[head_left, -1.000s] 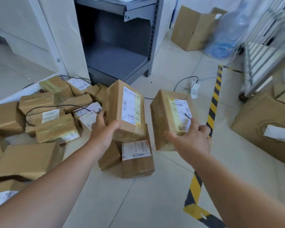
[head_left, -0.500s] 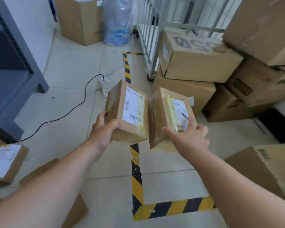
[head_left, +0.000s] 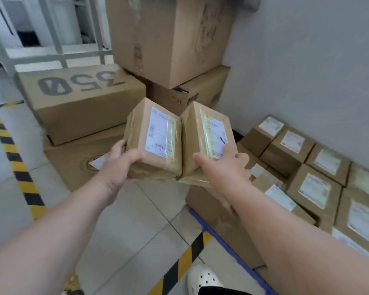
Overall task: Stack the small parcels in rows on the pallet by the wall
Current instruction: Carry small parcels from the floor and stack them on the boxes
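Now both hands reach forward, left hand (head_left: 120, 159) gripping one parcel (head_left: 156, 137), right hand (head_left: 224, 165) gripping another parcel (head_left: 207, 141).

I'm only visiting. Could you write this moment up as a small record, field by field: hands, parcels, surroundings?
Left: the left hand grips the left parcel, white label facing the camera
Right: the right hand grips the right parcel, labelled, with yellowish tape
Held pair: side by side, edges meeting, in the air
Already placed: stacked parcels in rows, low on the right against the grey wall
Ahead: large cartons piled up, one marked 350
Floor: tiles with hazard tape; a white shoe below
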### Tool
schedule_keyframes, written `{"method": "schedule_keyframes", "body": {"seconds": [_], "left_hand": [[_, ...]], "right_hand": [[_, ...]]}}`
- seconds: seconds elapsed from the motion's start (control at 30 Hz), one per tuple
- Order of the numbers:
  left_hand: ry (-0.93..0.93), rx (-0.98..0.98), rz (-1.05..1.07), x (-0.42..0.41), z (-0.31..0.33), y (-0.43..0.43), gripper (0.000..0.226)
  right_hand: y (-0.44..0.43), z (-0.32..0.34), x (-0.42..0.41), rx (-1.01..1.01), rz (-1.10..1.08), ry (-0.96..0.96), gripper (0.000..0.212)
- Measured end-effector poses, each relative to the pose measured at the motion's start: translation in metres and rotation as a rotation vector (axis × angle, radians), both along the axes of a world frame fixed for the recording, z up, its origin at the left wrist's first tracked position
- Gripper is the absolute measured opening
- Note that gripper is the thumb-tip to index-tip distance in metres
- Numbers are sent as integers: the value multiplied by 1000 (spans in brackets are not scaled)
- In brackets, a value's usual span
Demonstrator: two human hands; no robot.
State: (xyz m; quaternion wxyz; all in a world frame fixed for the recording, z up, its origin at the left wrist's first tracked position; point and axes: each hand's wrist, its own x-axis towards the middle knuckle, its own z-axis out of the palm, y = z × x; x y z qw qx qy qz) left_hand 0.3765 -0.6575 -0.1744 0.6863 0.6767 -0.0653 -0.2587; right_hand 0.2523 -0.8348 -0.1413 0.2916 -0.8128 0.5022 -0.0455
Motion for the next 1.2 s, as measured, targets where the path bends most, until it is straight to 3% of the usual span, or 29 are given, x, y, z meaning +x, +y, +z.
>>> {"method": "schedule_keyframes", "body": {"seconds": [0.3,0.5,0.87,0.97,1.2], "left_hand": [[52,-9,-223,23,-6,-156,84],[91,-30,-354,22,-24,-224,97],[147,-13,-425,12,-50,-260,60],[181,9,-434,10,-56,-265,36],[255,169,-414,17,-76,-268,39]], "right_hand": [[-121,-9,-17,-9,-176,47,100],[-167,-21,-33,-41,-273,106,100],[-194,-34,-44,-65,-277,211,102],[-192,-32,-49,-39,-261,270,104],[-187,-35,-57,-51,-109,469,86]]}}
